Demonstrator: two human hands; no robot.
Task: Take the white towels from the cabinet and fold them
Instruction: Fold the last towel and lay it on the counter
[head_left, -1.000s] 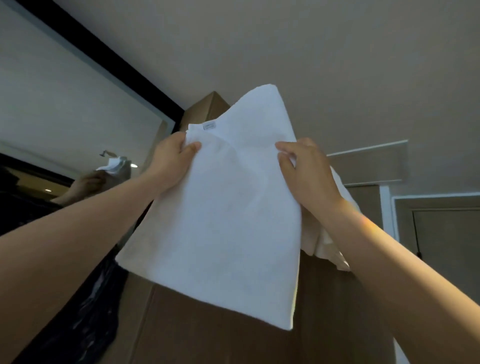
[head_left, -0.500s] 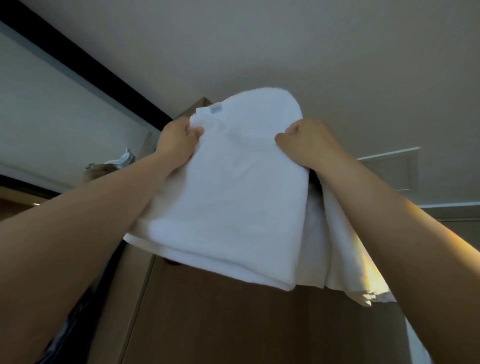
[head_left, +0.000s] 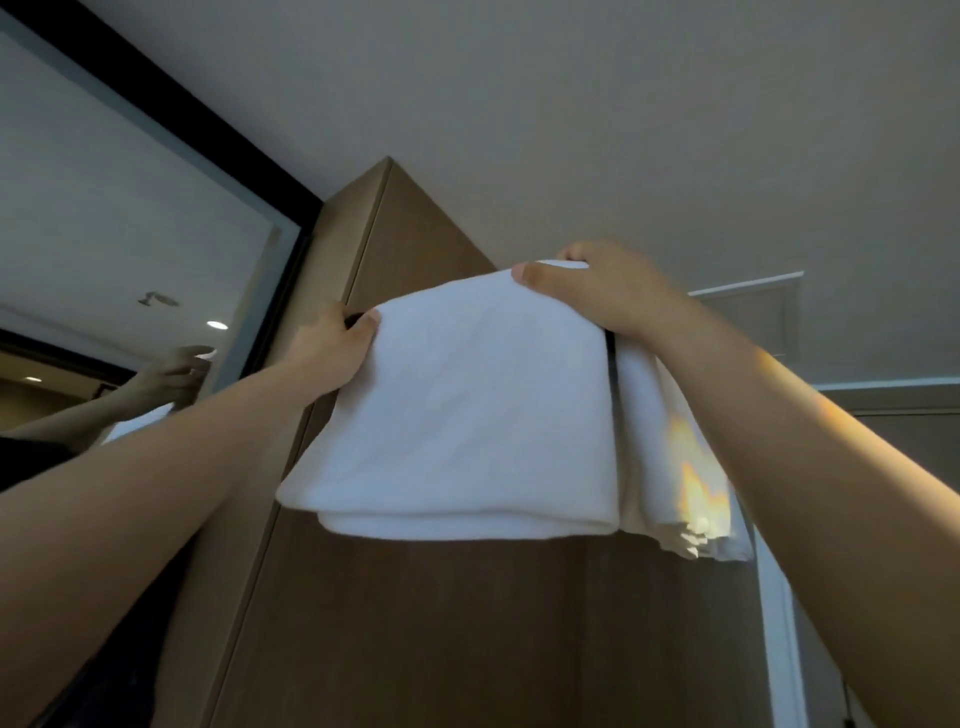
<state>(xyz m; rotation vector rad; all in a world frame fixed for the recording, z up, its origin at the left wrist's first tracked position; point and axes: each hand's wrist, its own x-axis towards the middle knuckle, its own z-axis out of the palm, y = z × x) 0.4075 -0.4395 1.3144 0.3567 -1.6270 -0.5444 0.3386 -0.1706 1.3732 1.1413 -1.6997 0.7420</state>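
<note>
A white towel (head_left: 467, 410), folded over into layers, hangs in the air in front of a tall brown wooden cabinet (head_left: 415, 623). My left hand (head_left: 332, 348) grips its upper left corner, thumb on the front. My right hand (head_left: 597, 291) pinches the top edge at the upper right. More white cloth (head_left: 675, 467) droops behind the folded part on the right, under my right forearm, with a patch of warm light on it. The cabinet's inside is hidden.
A large mirror (head_left: 130, 260) with a dark frame stands left of the cabinet and reflects my arm. The ceiling fills the top of the view. A white door frame (head_left: 779, 623) runs down the right side.
The towel has come down and now hangs folded shorter, its fold along the bottom. My hands have moved apart along its top edge and the view has tilted so the cabinet top shows.
</note>
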